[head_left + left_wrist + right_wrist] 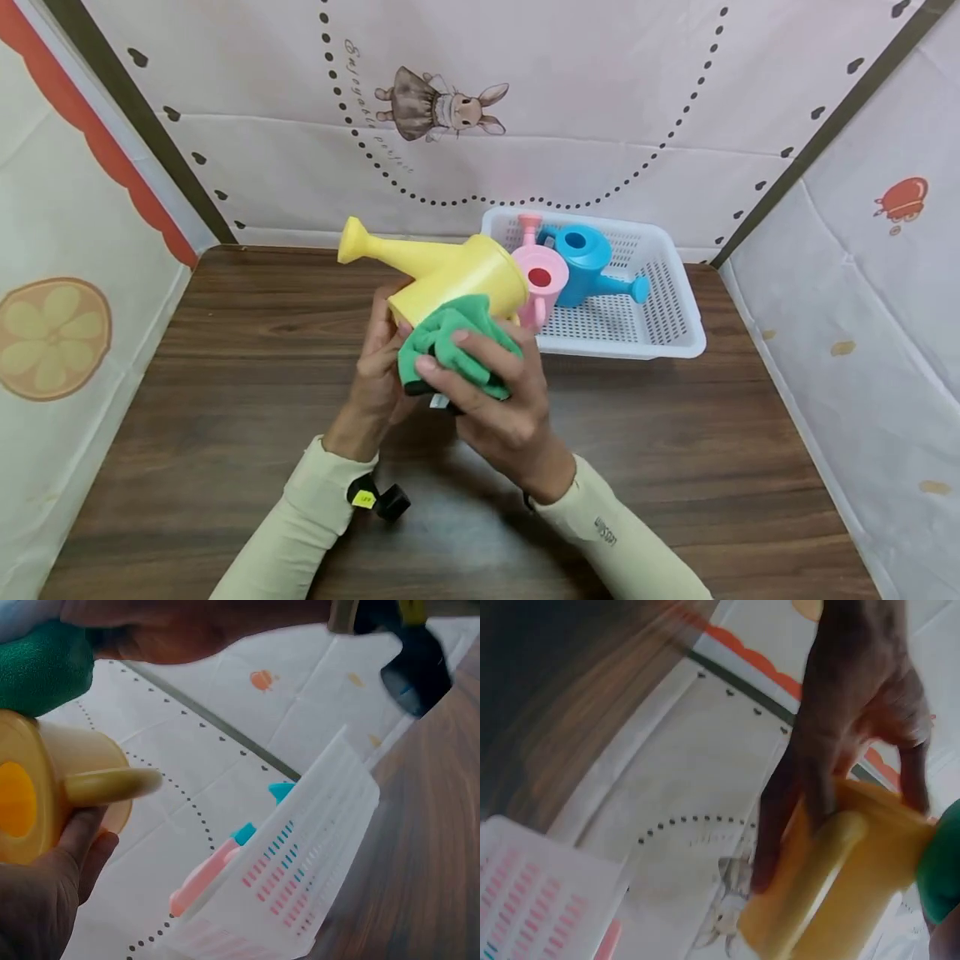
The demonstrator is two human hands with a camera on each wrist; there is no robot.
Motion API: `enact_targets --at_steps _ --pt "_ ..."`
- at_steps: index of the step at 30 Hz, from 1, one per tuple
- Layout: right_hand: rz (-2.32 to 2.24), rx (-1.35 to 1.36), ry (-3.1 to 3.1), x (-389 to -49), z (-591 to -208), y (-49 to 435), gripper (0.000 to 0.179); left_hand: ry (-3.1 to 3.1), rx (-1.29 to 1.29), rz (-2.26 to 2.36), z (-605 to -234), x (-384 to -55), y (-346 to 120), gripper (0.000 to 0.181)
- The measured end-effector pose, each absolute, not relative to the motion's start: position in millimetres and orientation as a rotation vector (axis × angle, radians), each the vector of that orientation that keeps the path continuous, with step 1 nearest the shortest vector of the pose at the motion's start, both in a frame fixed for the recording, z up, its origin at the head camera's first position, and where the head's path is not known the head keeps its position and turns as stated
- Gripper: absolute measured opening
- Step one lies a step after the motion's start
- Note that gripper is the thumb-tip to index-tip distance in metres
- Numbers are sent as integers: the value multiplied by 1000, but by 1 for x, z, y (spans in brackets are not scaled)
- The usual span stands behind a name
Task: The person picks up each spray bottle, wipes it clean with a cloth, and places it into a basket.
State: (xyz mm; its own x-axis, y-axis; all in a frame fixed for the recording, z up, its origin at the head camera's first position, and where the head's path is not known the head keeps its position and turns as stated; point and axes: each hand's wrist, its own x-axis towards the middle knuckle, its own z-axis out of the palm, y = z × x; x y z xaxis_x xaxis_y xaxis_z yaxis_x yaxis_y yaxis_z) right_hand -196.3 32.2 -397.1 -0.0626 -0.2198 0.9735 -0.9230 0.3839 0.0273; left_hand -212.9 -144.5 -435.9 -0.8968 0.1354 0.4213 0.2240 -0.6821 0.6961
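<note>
A yellow watering can is held tilted over the table, its spout pointing to the far left. My left hand grips the can near its lower left end; in the right wrist view the left fingers spread around the yellow body beside the handle. My right hand holds a bunched green cloth with a dark edge and a white tag, pressed against the can's near side. In the left wrist view the cloth lies against the can's rim, above the yellow handle.
A white perforated basket stands at the back right of the brown table. Inside are a pink watering can and a blue watering can. Printed fabric walls enclose the table at the back and sides.
</note>
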Motion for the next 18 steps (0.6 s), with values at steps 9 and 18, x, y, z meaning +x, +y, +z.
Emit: enact_targets --at_steps 9,18 --pt "889 840 -1584 -222 -388 53 39 -957 -751 -2937 -433 -205 -151 29" --pt "741 1103 -1553 -195 -408 31 31 -800 -703 -3015 -423 -211 -137 47"
